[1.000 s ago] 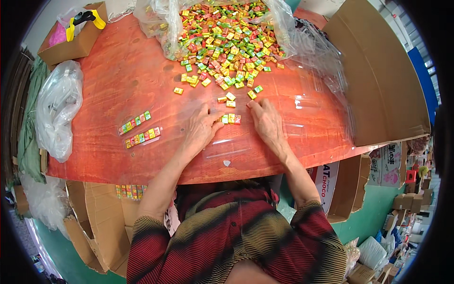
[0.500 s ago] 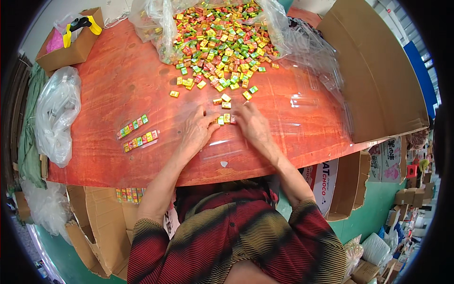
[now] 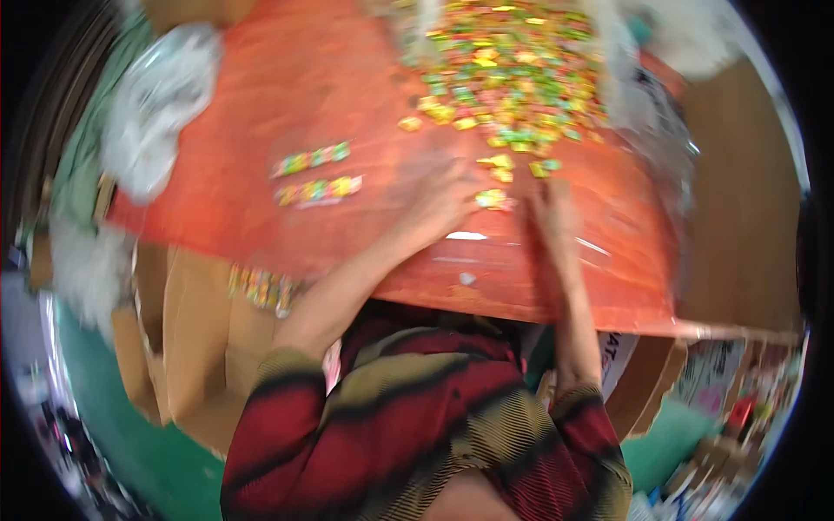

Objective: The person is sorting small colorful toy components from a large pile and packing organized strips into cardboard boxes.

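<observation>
A short row of small yellow, green and red boxes lies on the red table between my hands. My left hand reaches to its left end, and motion blur smears the fingers. Just right of the row is my right hand, its fingers pointing away from me, also blurred; I cannot make out anything in it. Beyond them a few loose boxes lie in front of a large heap of the same boxes. Clear plastic pieces lie nearer me.
Two filled strips, a far one and a near one, lie at the left. A clear plastic bag sits at the left edge, and a cardboard sheet stands at the right. Below the table, an open carton holds more strips.
The whole view has swung and blurred, so the table appears shifted and tilted. My right hand has moved slightly away from the short row; my left stays near it.
</observation>
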### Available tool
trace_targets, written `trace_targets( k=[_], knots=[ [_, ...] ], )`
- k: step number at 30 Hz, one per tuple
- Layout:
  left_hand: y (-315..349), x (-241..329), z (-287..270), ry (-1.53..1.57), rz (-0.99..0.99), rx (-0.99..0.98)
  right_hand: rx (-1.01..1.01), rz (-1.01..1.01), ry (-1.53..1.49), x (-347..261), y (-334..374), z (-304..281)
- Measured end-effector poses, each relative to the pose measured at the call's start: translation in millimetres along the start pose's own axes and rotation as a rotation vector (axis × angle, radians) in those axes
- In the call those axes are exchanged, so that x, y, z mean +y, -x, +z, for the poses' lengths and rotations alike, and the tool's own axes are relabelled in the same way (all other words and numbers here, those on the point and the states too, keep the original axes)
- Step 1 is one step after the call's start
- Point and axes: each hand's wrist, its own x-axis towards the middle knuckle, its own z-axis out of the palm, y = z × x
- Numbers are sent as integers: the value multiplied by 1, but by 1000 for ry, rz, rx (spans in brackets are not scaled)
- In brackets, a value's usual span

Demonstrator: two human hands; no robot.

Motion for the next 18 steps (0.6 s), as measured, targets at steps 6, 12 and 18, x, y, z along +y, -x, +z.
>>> trace_targets(
  k=[6,12,18],
  knots=[
    [-4,1,13,-25,0,39,-105,-136,24,13,9,-21],
    [-6,6,19,-29,32,62,-161,-148,43,9,17,-27],
    [5,-4,8,-68,76,162,-94,-189,-28,-6,20,-16]
  ],
)
